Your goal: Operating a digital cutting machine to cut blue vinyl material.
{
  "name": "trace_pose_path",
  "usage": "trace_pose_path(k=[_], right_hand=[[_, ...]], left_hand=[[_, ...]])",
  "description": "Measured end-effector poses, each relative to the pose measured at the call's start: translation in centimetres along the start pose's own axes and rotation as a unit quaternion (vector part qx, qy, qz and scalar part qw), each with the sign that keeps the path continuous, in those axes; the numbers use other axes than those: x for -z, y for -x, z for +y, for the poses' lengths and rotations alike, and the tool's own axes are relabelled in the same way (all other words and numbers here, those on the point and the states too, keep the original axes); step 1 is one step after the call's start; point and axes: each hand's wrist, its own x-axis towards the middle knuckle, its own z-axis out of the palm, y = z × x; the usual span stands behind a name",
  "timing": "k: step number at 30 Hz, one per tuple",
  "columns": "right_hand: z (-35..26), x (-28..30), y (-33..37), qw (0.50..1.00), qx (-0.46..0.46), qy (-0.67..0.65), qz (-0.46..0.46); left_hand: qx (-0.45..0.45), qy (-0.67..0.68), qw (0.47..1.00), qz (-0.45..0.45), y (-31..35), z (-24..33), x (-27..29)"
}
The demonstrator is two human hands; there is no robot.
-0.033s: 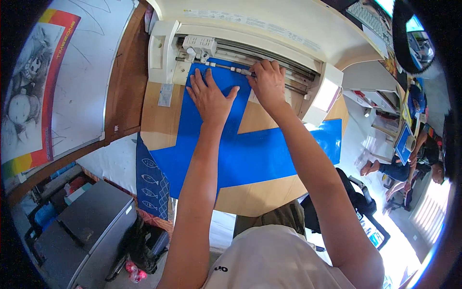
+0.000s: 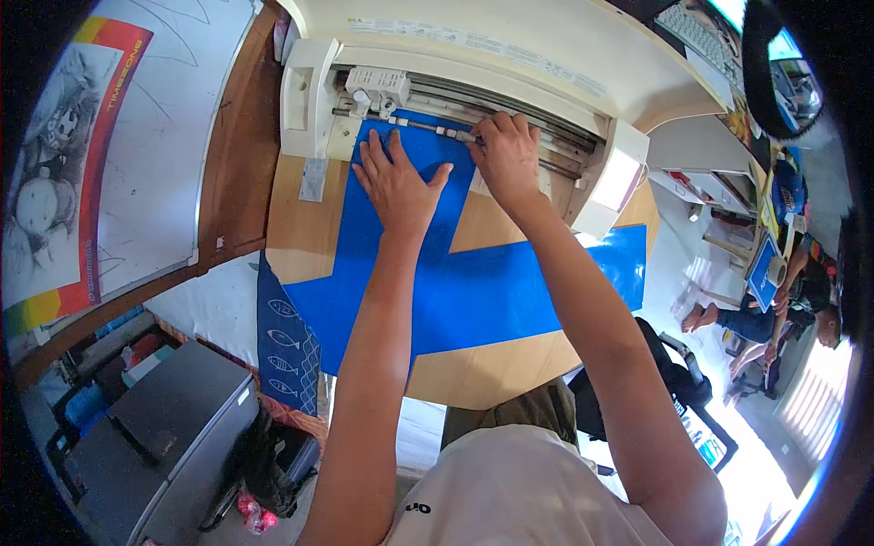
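Left hand (image 2: 398, 185) lies flat, fingers spread wide, palm down on the blue vinyl sheet (image 2: 455, 291) just in front of the cutting plotter (image 2: 455, 82). Right hand (image 2: 506, 156) is curled at the plotter's roller bar (image 2: 419, 126), fingertips on a small roller — whether it pinches it, I cannot tell. The sheet's top edge sits under the bar; the rest runs away from the plotter across the wooden table (image 2: 492, 369) — flat.

left hand (image 2: 398, 187) flat on blue sheet (image 2: 455, 291)
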Motion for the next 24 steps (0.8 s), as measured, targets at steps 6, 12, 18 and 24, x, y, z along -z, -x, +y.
trace_pose_path(k=[6, 12, 18, 24], right_hand=[[-0.6, 0.3, -0.5, 1.000, 0.003, -0.014, 0.006], [0.1, 0.5, -0.5, 1.000, -0.010, -0.010, -0.008], [0.2, 6.3, 3.9, 0.999, -0.027, 0.012, 0.029], [4.9, 10.6, 8.1, 0.983, -0.052, 0.169, -0.043]], left_hand=[[0.004, -0.003, 1.000, 0.002, 0.0, -0.4, 0.4], [0.012, 0.014, 1.000, -0.025, -0.2, 0.6, 0.9], [0.019, 0.003, 1.000, -0.023, 0.1, 0.0, 0.8], [-0.001, -0.002, 1.000, -0.009, -0.1, -0.5, 0.0]])
